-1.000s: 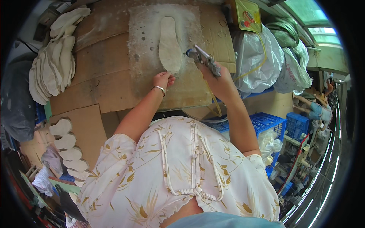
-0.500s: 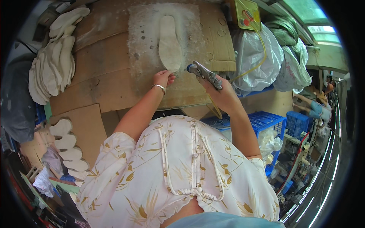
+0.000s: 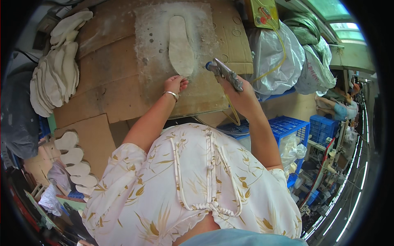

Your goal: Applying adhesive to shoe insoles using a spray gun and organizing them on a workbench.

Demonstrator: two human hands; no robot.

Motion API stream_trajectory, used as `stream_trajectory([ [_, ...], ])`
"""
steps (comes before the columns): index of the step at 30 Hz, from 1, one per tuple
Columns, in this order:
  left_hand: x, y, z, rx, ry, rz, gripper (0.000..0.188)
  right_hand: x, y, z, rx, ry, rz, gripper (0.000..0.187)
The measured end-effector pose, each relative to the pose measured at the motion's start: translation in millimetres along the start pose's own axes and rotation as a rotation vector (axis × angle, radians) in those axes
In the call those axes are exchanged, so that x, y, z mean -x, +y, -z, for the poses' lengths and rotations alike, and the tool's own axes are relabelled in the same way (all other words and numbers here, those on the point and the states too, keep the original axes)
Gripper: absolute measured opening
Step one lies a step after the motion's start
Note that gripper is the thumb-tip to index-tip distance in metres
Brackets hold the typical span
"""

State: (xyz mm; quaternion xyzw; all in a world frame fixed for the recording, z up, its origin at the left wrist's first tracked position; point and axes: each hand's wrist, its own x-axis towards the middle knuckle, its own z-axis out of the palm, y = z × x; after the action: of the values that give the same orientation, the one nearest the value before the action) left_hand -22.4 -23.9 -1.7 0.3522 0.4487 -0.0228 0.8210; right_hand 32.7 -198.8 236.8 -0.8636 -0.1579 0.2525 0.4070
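A pale shoe insole [image 3: 180, 46] lies flat on a spray-stained cardboard sheet [image 3: 152, 53] on the bench. My left hand [image 3: 175, 83], with a bracelet at the wrist, touches the insole's near end with its fingertips. My right hand [image 3: 242, 95] grips a metal spray gun [image 3: 223, 72] just right of the insole, its blue-tipped nozzle pointing toward the insole's lower edge. A yellow hose runs down from the gun.
A stack of pale insoles [image 3: 53, 69] lies at the bench's left end, and more insoles [image 3: 74, 162] sit in a row on cardboard below. Full plastic bags [image 3: 279, 57] stand to the right, above blue crates [image 3: 287, 127]. A yellow box [image 3: 262, 12] sits at the back.
My right hand has pulled the spray gun down and to the right, away from the insole's side. My left hand has stayed at the insole's near end.
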Motion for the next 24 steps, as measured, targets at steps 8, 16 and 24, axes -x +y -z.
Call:
stream_trajectory([
  [8,1,2,-1,-0.066,-0.005,0.007,0.016,22,9,-4,0.045,-0.072,0.015,0.026],
  [16,3,1,-3,-0.08,0.004,0.004,0.016,1,1,-15,-0.074,0.012,0.054,0.022],
  [24,4,3,-3,-0.08,0.007,0.001,0.016,23,24,-9,-0.041,-0.085,-0.022,0.025],
])
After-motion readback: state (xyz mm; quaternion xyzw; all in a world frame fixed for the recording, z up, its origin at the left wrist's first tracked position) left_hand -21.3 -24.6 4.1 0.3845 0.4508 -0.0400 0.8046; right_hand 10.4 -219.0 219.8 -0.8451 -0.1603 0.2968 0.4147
